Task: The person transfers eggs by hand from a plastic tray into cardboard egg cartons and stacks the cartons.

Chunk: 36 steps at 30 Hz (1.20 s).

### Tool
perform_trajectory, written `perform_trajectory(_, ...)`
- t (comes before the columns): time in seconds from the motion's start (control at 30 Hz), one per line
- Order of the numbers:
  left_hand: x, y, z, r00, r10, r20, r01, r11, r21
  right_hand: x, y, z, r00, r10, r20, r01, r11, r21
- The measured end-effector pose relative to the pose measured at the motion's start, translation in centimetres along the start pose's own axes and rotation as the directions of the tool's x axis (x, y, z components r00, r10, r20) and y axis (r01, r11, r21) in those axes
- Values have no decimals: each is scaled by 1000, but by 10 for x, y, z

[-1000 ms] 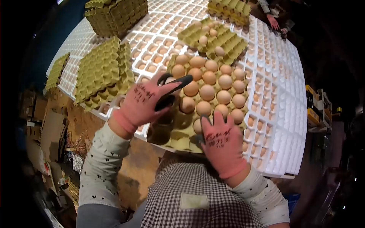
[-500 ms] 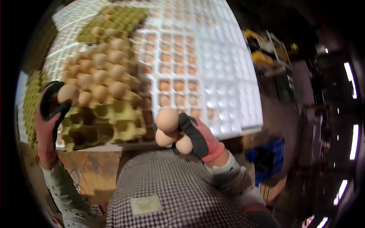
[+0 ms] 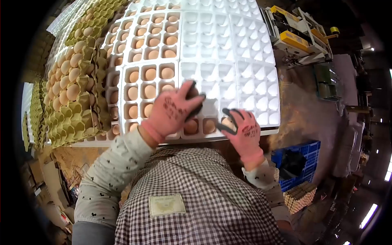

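My left hand (image 3: 173, 110), in a pink glove with dark fingertips, reaches over the white foam tray (image 3: 208, 108). Its thumb and fingers curl round an egg (image 3: 191, 92), which is mostly hidden. To the right, my similarly gloved right hand (image 3: 243, 132) is closed on a pale egg (image 3: 228, 123) low over the tray's front row. Two brown eggs, one of them a front-row egg (image 3: 210, 125), sit in pockets between the hands. Left of them, a foam tray holds brown eggs (image 3: 132, 92) in its pockets.
Yellowish pulp trays (image 3: 75, 126) with loose eggs (image 3: 73, 92) are stacked at the left. White foam trays with bare pockets (image 3: 257, 87) extend to the table's right edge. Beyond it are a blue crate (image 3: 308, 157), a stack of pulp trays (image 3: 300, 196) and yellow-and-white machinery (image 3: 294, 38).
My left hand has moved right with its egg, from the pulp trays to the foam tray. My right hand, which held several eggs, has shifted right; one egg shows in it now.
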<state>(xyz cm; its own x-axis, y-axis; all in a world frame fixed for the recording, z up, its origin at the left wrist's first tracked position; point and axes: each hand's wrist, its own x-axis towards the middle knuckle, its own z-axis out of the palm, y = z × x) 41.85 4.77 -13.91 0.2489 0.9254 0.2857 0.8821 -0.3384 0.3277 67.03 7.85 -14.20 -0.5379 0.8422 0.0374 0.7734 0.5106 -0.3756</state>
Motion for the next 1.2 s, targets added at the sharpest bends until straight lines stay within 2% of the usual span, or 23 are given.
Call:
perform_trajectory(0.03, 11, -8, 7, 999, 47, -27, -46, 999, 25, 8, 1, 4, 997, 2, -73, -2, 1000, 0)
perform_trajectory(0.13, 31, -27, 26, 953, -1, 302, -23, 997, 75, 37, 7, 28, 984, -77, -163, 70, 996, -46)
perform_trajectory(0.2, 47, -28, 24, 979, -120, 167, 129, 991, -44, 43, 19, 49, 991, -21, -133, 15, 999, -48)
perform_trajectory(0.27, 60, -25, 32, 948, -312, -66, 269, 895, -357, 42, 22, 51, 990, -51, -129, 43, 997, -59)
perform_trajectory(0.33, 65, -39, 65, 941, -272, -203, 253, 961, -116, 42, 22, 53, 993, -28, -116, 18, 996, -83)
perform_trajectory(0.4, 69, -46, 86, 907, -407, -112, 399, 913, -88, 36, 35, 65, 978, -75, -192, 55, 993, -109)
perform_trajectory(0.47, 58, -33, 42, 975, -134, -176, 133, 991, -21, 31, 55, 79, 973, -88, -214, 55, 986, -156)
perform_trajectory(0.53, 32, -22, -1, 960, -31, -278, -32, 975, -218, 44, 31, 66, 977, 65, -202, -62, 998, 23)
perform_trajectory(0.6, -16, -27, -85, 957, 66, -282, -141, 956, -256, 62, -35, 38, 976, 21, -218, 21, 982, 188)
perform_trajectory(0.63, -44, -42, -125, 950, 12, -312, -91, 966, -240, 68, -62, 41, 969, 74, -236, 23, 923, 383)
perform_trajectory(0.67, -74, -65, -164, 939, -33, -342, -52, 970, -236, 89, -116, 19, 998, -18, -52, 40, 886, 462)
perform_trajectory(0.7, -100, -95, -200, 946, -149, -289, 111, 983, -143, 99, -149, 21, 997, -83, -2, 70, 827, 558)
perform_trajectory(0.73, -126, -124, -235, 915, -235, -329, 213, 972, -101, 114, -193, 12, 970, -239, 52, 172, 817, 550)
perform_trajectory(0.8, -173, -164, -281, 910, -384, -157, 414, 824, 387, 142, -269, 15, 902, -428, 61, 338, 785, 519)
perform_trajectory(0.87, -202, -200, -290, 920, -387, 65, 335, 861, 383, 162, -334, 30, 839, -544, 3, 536, 827, 172)
perform_trajectory(0.93, -213, -220, -271, 965, -260, 33, 242, 933, 267, 172, -364, 55, 777, -627, 59, 627, 761, -166)
perform_trajectory(0.97, -215, -224, -260, 962, -273, 8, 269, 952, 146, 179, -366, 62, 757, -650, 67, 652, 744, -147)
perform_trajectory(1.0, -221, -232, -255, 964, -266, -28, 267, 953, 140, 185, -370, 49, 772, -633, 63, 634, 773, -3)
perform_trajectory(1.03, -225, -242, -261, 920, -392, 8, 390, 915, -105, 188, -365, 43, 892, -422, 163, 363, 882, 300)
perform_trajectory(1.07, -229, -250, -268, 862, -501, 79, 496, 800, -337, 189, -357, 38, 921, -218, 324, 13, 847, 531)
perform_trajectory(1.13, -245, -268, -278, 784, -617, -66, 248, 408, -879, 191, -351, 34, 916, -103, 389, -338, 326, 883)
perform_trajectory(1.17, -255, -283, -286, 711, -701, -46, 92, 157, -983, 193, -353, 29, 856, -103, 506, -476, 223, 851)
perform_trajectory(1.2, -260, -297, -281, 675, -710, -203, -81, 201, -976, 197, -354, 34, 843, -133, 521, -473, 276, 837)
